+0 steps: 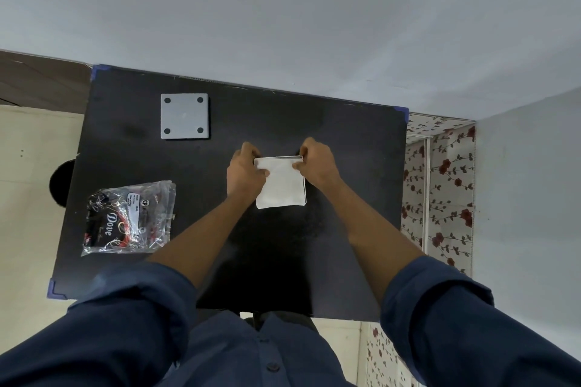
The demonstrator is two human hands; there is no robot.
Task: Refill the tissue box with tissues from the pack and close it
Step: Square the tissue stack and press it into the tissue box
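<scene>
So here's the bit that matters: both hands are pinched onto the far edge of the white tissue stack, one at each far corner. The left hand has its fingers clamped on the far-left corner, thumb laid on top. The right hand does the same on the far-right corner. From those fingers the stack runs straight back toward the person, so its near edge is the free end, and it looks to be lying flat on the black surface. It's close to square, so I can't really call a long axis.

There's a thin dark line right along the far edge under the fingers. Could be the box or a sleeve the tissues are going into, honestly can't tell from here.

The grey square plate with four holes sits well off to the left and further away than the fingers. My guess is that's the lid or the box. If so, the left hand is the nearer one to reach for it.

The crinkly Dove pack is off to the left and nearer the body than the fingers. It looks flat and pretty much emptied.
</scene>
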